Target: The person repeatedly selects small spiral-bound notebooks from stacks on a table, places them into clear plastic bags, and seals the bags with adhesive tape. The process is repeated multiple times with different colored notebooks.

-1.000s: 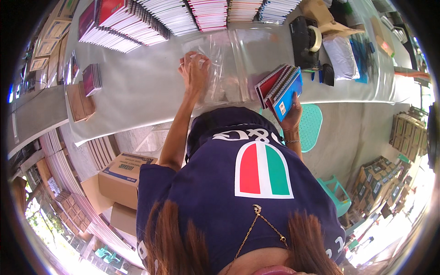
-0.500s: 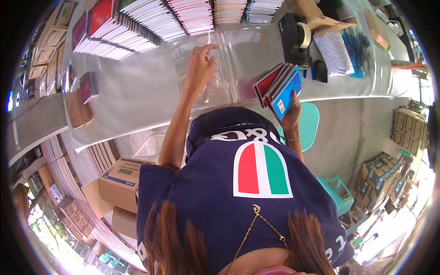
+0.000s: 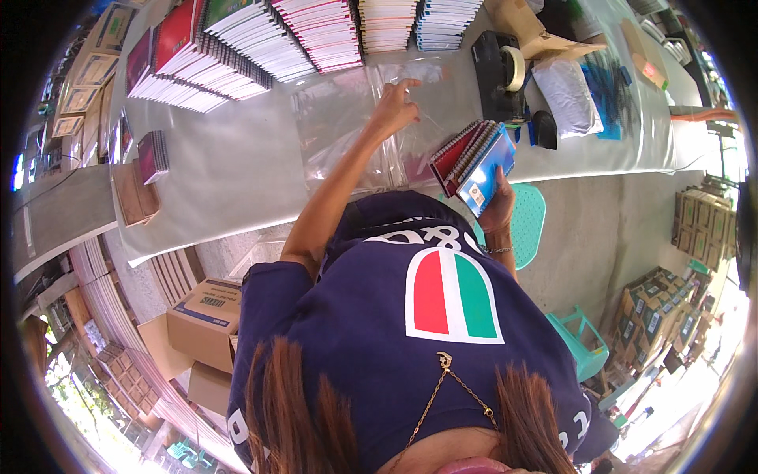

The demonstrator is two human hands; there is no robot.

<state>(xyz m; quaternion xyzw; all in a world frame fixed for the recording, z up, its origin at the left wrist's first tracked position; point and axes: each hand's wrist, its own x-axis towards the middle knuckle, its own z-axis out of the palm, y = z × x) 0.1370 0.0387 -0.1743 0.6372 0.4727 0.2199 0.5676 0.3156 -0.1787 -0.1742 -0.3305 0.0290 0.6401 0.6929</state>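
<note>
Several small spiral notebooks are bunched in my right hand, a blue one in front with red ones behind it. They tilt over the near edge of the table, my fingers closed round their lower right side. My left hand reaches across the middle of the table, fingers apart, holding nothing that I can see. Beneath and beside it lie clear plastic sheets or bags, wrinkled and glossy. Rows of stacked spiral notebooks stand along the far side, in red, green, pink, yellow and blue groups.
A black tape dispenser stands right of the plastic, near a white package and an open carton. A small notebook stack sits at the left. Below are a cardboard box and green stools.
My left hand has moved right, toward the notebooks. My right hand and its notebooks have shifted slightly left and nearer to me.
</note>
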